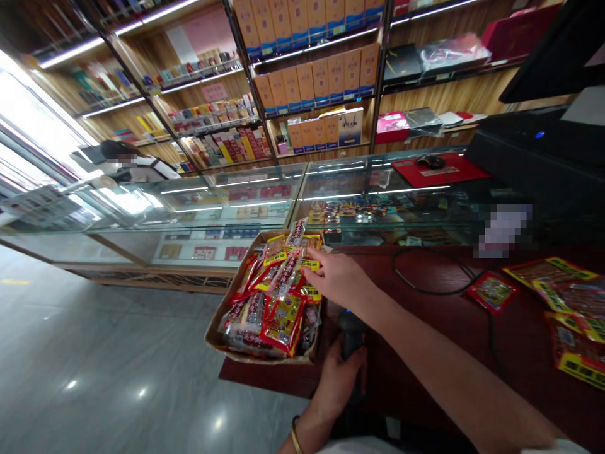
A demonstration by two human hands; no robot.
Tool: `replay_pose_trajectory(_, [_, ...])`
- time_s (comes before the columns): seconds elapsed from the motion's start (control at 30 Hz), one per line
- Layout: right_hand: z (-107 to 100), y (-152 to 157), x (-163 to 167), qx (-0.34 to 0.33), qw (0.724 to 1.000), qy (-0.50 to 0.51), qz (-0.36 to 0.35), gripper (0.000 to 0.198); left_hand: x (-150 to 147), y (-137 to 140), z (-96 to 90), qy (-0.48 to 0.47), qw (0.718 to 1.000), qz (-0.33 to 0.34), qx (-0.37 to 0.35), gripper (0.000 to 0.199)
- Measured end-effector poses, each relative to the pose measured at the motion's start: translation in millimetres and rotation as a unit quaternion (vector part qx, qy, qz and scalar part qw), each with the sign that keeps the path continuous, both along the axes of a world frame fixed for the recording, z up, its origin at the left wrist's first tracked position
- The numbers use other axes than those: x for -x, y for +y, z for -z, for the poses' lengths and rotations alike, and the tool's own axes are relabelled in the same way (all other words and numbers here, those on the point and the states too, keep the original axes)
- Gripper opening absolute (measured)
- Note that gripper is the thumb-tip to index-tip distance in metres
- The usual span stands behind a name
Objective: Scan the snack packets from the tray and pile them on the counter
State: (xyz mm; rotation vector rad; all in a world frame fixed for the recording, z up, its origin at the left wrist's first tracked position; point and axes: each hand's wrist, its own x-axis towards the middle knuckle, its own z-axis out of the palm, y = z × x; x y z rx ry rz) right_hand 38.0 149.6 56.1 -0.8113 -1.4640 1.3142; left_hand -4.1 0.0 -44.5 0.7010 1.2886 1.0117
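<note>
My left hand point(341, 372), with a gold bangle at the wrist, is wrapped round the handle of a black handheld barcode scanner point(352, 337) that shows a small blue light. My right hand point(339, 277) reaches over the right side of a cardboard box point(215, 343). Its thumb and forefinger are apart, at the edge of a long clear-and-red snack packet point(285, 277) on top of the heap. Several red and yellow snack packets point(283, 321) fill the box, which stands at the left end of the dark red counter point(416, 328).
More snack packets point(567, 290) and a small red packet point(492, 291) lie on the right, near a looped black cable point(401, 274). Behind runs a glass display case point(227, 189) with a mouse point(431, 162) on a red pad. A person point(146, 169) is at the far left, before stocked shelves.
</note>
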Motion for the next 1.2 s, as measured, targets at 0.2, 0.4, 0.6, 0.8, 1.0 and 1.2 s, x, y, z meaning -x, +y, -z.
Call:
replay_pose_trajectory(0.2, [23.9,-39.1,-118.4,-0.081,0.947,-0.262,0.166,0.025,-0.2,3.2,0.6,0.041,0.999,0.011,0.012,0.054])
replay_pose_trajectory(0.4, [76.6,-55.6,-303.0,-0.02,0.81,-0.415,0.415,0.034,0.7,10.4,4.1,0.056,0.998,0.027,0.015,0.054])
replay_pose_trajectory(0.6, [101.4,-51.6,-371.0,0.015,0.775,-0.477,0.414,0.037,-1.5,12.3,14.1,0.055,0.998,-0.001,0.027,0.069])
replay_pose_trajectory(0.8, [111.1,3.5,-346.2,0.024,0.812,-0.451,0.37,0.053,-6.2,11.8,8.6,0.065,0.998,-0.014,0.006,0.061])
replay_pose_trajectory(1.0, [96.3,6.1,-331.4,0.041,0.851,-0.361,0.379,0.071,-7.0,8.8,-5.4,0.064,0.998,-0.001,0.006,0.055])
replay_pose_trajectory(1.2, [114.9,-10.9,-246.8,0.026,0.93,-0.168,0.327,0.064,-7.6,10.2,-7.5,0.074,0.997,0.029,0.002,0.048])
